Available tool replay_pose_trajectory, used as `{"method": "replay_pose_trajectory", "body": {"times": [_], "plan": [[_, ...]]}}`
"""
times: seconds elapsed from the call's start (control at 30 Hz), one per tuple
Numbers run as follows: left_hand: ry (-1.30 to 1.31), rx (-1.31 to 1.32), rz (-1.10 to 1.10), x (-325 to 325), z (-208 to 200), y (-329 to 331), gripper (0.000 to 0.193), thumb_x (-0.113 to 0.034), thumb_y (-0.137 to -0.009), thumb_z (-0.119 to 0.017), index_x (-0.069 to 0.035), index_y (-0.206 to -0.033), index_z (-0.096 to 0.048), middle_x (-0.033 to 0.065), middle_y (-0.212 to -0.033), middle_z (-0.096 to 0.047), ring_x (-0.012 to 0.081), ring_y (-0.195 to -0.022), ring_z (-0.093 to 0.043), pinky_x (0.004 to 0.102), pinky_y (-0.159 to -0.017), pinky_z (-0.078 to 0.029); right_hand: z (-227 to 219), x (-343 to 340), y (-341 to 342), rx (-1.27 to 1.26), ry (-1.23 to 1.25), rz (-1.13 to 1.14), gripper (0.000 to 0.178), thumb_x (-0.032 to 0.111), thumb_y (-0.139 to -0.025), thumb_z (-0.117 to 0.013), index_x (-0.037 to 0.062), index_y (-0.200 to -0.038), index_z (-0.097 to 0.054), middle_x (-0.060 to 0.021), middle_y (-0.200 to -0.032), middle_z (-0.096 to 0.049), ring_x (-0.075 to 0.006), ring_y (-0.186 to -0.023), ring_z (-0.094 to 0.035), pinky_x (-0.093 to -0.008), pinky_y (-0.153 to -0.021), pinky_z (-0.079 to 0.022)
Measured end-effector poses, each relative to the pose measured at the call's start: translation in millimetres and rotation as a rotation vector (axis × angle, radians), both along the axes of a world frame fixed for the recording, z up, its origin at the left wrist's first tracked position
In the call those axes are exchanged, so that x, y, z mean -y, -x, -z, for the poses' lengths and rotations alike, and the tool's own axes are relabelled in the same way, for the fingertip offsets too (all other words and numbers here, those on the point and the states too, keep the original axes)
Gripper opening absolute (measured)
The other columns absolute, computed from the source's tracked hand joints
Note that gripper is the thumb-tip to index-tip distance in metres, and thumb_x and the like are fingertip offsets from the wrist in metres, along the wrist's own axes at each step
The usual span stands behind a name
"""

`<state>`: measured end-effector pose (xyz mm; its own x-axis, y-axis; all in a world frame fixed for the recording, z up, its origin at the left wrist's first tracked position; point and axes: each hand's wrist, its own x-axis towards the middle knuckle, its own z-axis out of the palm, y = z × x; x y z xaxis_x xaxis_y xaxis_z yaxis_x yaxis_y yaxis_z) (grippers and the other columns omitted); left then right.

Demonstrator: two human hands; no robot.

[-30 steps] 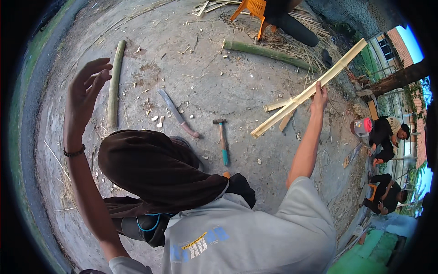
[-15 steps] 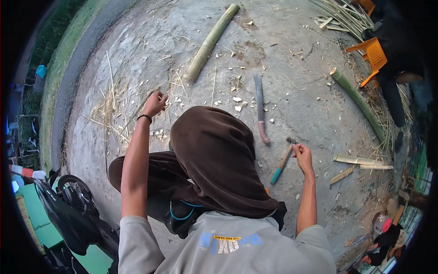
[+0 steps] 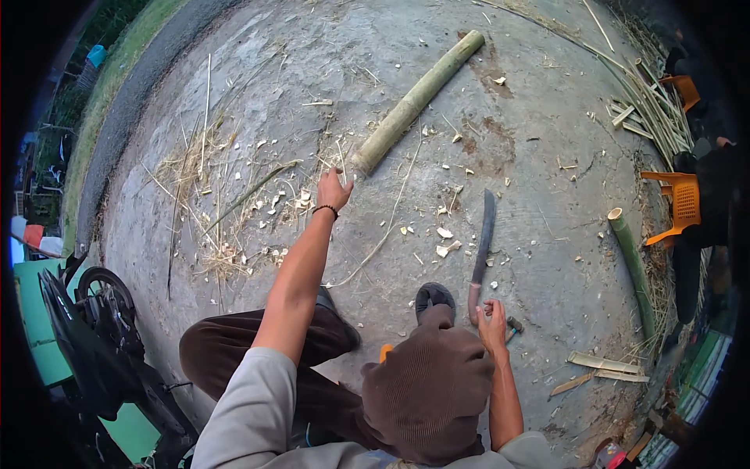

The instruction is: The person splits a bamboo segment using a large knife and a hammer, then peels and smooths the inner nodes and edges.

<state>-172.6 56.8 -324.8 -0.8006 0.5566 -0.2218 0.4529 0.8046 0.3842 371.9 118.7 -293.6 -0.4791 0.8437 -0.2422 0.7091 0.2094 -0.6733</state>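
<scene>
A: Is anything being gripped by the left hand?

B: Nothing is being shown in it. It is being held part-open just beside the near end of the bamboo pole, which is being borne at a slant by the concrete ground. Whether the pole is being touched cannot be told.

A: And the right hand?

B: It is being held with loosely bent fingers right by the handle of the big knife. No firm hold is being shown, and contact cannot be told.

A: What is being risked there?

B: A cut, perhaps. The bare blade is being pointed away, but the handle is being rested near a shoe, so with a slack grip the knife could be dropped on the foot.

A: And the hammer?

B: It is being partly covered by the right hand, so knuckles could be bumped on it.

A: And the pole?

B: No wedge is being seen against its round side; by an off-centre tug it could be rolled, and fingertips pinched.
</scene>
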Motion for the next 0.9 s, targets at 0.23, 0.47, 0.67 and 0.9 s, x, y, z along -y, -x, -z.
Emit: {"method": "replay_pose_trajectory", "body": {"times": [0.23,0.47,0.67,0.9], "plan": [[-0.085,-0.031,-0.007,-67,20,37,0.060,-0.039,-0.084,-0.073,-0.002,-0.128,-0.057,0.0219,-0.117,-0.068,0.0355,-0.112,-0.064,0.0430,-0.097,-0.049,53,10,-35,0.063,0.189,0.289,0.027,0.021,-0.094,-0.066,0.0012,-0.105,-0.053,-0.0137,-0.094,-0.056,-0.0226,-0.083,-0.058,-0.0362,-0.074,-0.049],[0.018,0.046,-0.033,-54,46,46,0.071,-0.047,-0.078,-0.076,0.000,-0.128,-0.058,0.0232,-0.119,-0.067,0.0337,-0.110,-0.066,0.0412,-0.095,-0.051,46,49,-123,0.205,0.229,0.712,0.029,0.028,-0.096,-0.065,0.0021,-0.099,-0.052,-0.0112,-0.085,-0.061,-0.0212,-0.076,-0.060,-0.0358,-0.070,-0.050],[-0.189,0.261,-0.235,-44,68,27,0.060,-0.045,-0.080,-0.077,0.002,-0.115,-0.067,0.0153,-0.102,-0.074,0.0229,-0.093,-0.070,0.0340,-0.083,-0.053,78,62,-154,0.376,0.489,0.495,0.044,0.040,-0.091,-0.072,0.0025,-0.087,-0.049,-0.0104,-0.075,-0.064,-0.0189,-0.067,-0.064,-0.0352,-0.063,-0.051],[-0.284,0.069,-0.362,-41,78,31,0.057,-0.042,-0.081,-0.078,0.005,-0.111,-0.064,0.0140,-0.097,-0.069,0.0258,-0.090,-0.066,0.0354,-0.082,-0.050,95,77,-137,0.213,0.497,0.613,0.039,0.033,-0.089,-0.072,0.0024,-0.087,-0.048,-0.0134,-0.072,-0.066,-0.0242,-0.059,-0.065,-0.0375,-0.059,-0.053]]}}
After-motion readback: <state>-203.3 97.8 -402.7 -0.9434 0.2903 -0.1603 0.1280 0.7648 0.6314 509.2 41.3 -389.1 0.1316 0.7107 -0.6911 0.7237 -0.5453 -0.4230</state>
